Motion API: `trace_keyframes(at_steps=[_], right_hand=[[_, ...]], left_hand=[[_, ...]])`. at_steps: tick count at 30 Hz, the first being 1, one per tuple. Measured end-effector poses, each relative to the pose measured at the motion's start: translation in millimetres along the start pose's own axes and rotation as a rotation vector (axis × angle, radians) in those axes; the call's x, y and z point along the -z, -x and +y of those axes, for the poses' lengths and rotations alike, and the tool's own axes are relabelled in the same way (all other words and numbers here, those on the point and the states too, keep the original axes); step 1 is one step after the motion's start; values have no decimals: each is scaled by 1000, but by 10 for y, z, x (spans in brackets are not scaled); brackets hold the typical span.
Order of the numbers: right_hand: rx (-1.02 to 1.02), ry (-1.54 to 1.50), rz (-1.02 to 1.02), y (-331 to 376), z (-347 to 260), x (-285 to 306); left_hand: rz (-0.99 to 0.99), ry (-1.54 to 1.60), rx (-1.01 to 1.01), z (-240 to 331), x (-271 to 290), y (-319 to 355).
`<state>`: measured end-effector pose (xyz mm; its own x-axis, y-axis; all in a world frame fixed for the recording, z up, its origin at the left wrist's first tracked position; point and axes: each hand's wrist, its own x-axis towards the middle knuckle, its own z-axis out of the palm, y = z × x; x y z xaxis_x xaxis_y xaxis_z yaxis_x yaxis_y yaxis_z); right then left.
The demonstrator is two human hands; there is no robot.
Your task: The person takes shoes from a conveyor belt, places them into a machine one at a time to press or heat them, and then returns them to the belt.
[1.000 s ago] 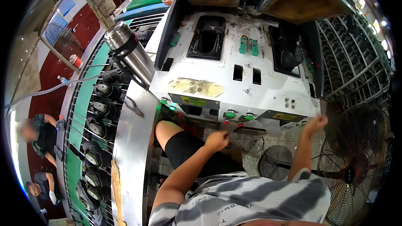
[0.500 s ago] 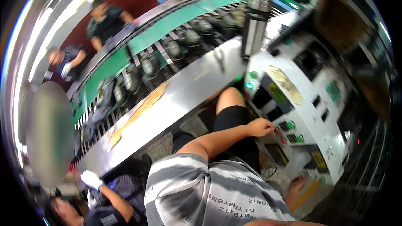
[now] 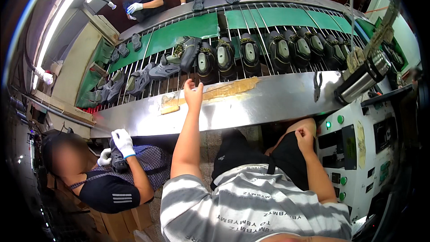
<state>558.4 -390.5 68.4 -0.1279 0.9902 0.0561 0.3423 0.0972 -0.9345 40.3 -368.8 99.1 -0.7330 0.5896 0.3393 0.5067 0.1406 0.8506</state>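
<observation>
- Short-sleeved T-shirt (image 3: 251, 206) with broad grey and white stripes and dark printed lettering.
- Black shorts (image 3: 251, 161) just above the T-shirt.
- Both forearms bare, no gloves.

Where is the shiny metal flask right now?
In the head view, the metal flask lies tilted on the right end of the steel ledge, just above the white control panel.

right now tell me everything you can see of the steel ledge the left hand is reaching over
The long shiny steel ledge runs along the near side of the conveyor rack of dark shoes, curving with the lens. Its surface looks like brushed, reflective metal. A strip of yellowish tape or residue lies along its far edge. The person's left hand reaches across it, fingers spread, by that strip. A dark tool lies on it to the right, near a steel flask.
</observation>
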Motion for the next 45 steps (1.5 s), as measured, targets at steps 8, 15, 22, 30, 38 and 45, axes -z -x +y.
trace_keyframes(at_steps=[8, 15, 22, 30, 38, 45], right_hand=[[21, 223, -206, 30, -579, -583], [-106, 256, -140, 442, -345, -337], [44, 52, -64, 371, -650, -228], [773, 177, 208, -319, -2299, -324], [483, 216, 36, 239, -2404, 611], [93, -422, 465, 617, -1671, 1596]], left_hand=[[-53, -430, -22, -327, -276, -1453], [-105, -670, 116, 796, -106, -2557], [-323, -797, -134, 2541, 792, -2137], [-737, -343, -389, 4132, 971, -601], [-1051, -159, -438, 4263, 322, 821], [-1329, 524, -98, 3796, -788, 1337]])
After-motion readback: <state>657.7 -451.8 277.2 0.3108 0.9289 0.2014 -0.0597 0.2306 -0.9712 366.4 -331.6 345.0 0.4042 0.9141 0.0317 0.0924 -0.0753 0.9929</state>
